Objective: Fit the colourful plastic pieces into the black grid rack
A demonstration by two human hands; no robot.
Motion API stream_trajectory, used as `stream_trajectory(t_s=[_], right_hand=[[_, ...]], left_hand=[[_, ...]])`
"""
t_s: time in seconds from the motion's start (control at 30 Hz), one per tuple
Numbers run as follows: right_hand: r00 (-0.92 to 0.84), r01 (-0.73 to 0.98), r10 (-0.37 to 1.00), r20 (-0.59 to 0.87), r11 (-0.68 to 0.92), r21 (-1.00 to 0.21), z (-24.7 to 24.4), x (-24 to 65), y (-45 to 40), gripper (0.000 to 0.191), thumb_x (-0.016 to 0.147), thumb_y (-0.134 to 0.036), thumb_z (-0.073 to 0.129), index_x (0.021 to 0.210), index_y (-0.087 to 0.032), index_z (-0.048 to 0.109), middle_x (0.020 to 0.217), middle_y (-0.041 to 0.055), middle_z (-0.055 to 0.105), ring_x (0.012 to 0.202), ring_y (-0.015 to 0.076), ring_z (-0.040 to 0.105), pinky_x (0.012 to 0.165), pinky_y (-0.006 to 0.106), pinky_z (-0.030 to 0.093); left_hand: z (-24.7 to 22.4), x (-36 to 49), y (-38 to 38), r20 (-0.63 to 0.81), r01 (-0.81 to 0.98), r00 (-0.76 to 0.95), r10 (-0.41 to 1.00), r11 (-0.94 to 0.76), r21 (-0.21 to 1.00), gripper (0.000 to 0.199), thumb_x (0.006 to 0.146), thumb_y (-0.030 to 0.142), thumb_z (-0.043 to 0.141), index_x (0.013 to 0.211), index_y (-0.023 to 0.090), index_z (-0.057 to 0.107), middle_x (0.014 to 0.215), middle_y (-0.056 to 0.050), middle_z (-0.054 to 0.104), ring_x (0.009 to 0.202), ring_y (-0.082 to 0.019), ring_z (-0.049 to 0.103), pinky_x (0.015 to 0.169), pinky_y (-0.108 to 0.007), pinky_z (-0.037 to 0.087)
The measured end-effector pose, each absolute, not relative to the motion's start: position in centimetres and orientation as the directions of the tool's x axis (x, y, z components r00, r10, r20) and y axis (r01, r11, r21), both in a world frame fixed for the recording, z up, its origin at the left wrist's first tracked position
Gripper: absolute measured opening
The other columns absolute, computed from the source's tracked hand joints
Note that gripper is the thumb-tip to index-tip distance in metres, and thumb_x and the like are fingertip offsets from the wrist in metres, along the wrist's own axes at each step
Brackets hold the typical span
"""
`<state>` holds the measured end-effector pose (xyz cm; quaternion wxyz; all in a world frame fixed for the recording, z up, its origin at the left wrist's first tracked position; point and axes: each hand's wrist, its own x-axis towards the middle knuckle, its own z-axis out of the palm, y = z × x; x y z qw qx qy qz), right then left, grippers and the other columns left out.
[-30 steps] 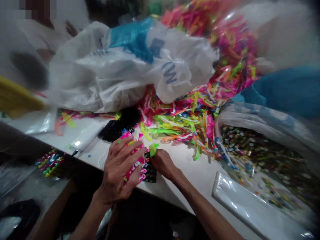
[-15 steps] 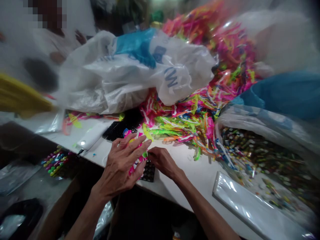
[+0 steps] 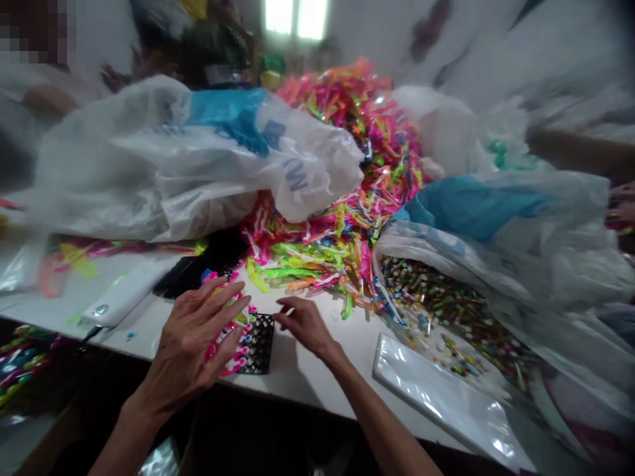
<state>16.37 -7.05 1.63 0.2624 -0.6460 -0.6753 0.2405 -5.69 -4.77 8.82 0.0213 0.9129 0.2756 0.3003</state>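
My left hand, fingers stretched out and slightly spread, lies over bright pink, white and yellow plastic pieces. These sit on a black tray with rows of round holes, close to the table's front edge. The hand hides much of both. Just right of the tray, my right hand hovers with thumb and forefinger a little apart, and I see nothing between them. Behind the hands a large heap of multicoloured plastic pieces spreads over the white table.
A big white plastic bag lies across the back left. At right, another bag opens over many small multicoloured parts. A stack of clear plastic sleeves lies front right. A white device with a cable is at left. A person's arm shows behind.
The view has swung to the right. My right hand has drawn away from the left hand and the pink pieces, and its fingertips have parted. My left hand stays over the tray.
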Motion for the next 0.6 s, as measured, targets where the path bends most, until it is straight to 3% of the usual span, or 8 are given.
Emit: stream_trajectory(t_s=[0.07, 0.13, 0.23, 0.47, 0.6], right_hand=[[0.176, 0.813, 0.981, 0.081, -0.098, -0.574, 1.6, 20.6, -8.1, 0.023, 0.081, -0.022, 0.054, 0.102, -0.017, 0.062, 0.09, 0.0052, 0.066, 0.07, 0.0137, 0.059, 0.063, 0.023, 0.04], [0.361, 0.881, 0.929, 0.087, -0.308, -0.359, 2.1, 25.2, -9.3, 0.019, 0.079, -0.015, 0.049, 0.09, -0.017, 0.065, 0.093, 0.0084, 0.065, 0.078, 0.0174, 0.06, 0.064, 0.024, 0.038], [0.548, 0.825, 0.836, 0.02, -0.536, -0.178, 3.0, 30.5, -10.7, 0.02, 0.081, -0.021, 0.047, 0.083, -0.016, 0.067, 0.089, 0.0108, 0.066, 0.081, 0.0204, 0.06, 0.062, 0.025, 0.035], [0.664, 0.732, 0.746, -0.045, -0.661, -0.164, 3.1, 33.3, -9.8, 0.029, 0.077, -0.039, 0.052, 0.078, -0.015, 0.069, 0.083, 0.0156, 0.067, 0.082, 0.0255, 0.062, 0.062, 0.028, 0.037], [0.702, 0.683, 0.709, -0.068, -0.697, -0.219, 1.8, 33.1, -9.9, 0.021, 0.065, -0.027, 0.061, 0.079, -0.013, 0.068, 0.085, 0.0184, 0.067, 0.083, 0.0282, 0.062, 0.063, 0.03, 0.039]], left_hand=[[8.8, -6.0, -4.8, 0.527, 0.468, 0.678, 0.513, -0.854, 0.229, 0.046, 0.082, 0.024, 0.046, 0.129, 0.026, 0.043, 0.136, -0.004, 0.043, 0.127, -0.031, 0.032, 0.099, -0.05, 0.03], [8.9, -6.3, -4.9, 0.516, 0.466, 0.68, 0.521, -0.851, 0.245, 0.045, 0.085, 0.025, 0.042, 0.13, 0.027, 0.041, 0.137, -0.003, 0.041, 0.129, -0.03, 0.029, 0.1, -0.05, 0.029], [9.4, -6.3, -5.1, 0.511, 0.519, 0.647, 0.567, -0.817, 0.251, 0.045, 0.086, 0.026, 0.04, 0.131, 0.029, 0.039, 0.14, -0.001, 0.037, 0.131, -0.029, 0.026, 0.103, -0.049, 0.026], [10.1, -5.8, -4.3, 0.441, 0.619, 0.659, 0.609, -0.772, 0.142, 0.054, 0.082, 0.048, 0.045, 0.133, 0.03, 0.036, 0.142, -0.003, 0.033, 0.129, -0.031, 0.03, 0.103, -0.049, 0.03], [9.2, -5.9, -3.7, 0.394, 0.61, 0.682, 0.616, -0.776, 0.159, 0.051, 0.086, 0.043, 0.041, 0.134, 0.029, 0.034, 0.142, -0.002, 0.032, 0.13, -0.028, 0.029, 0.105, -0.046, 0.031]])
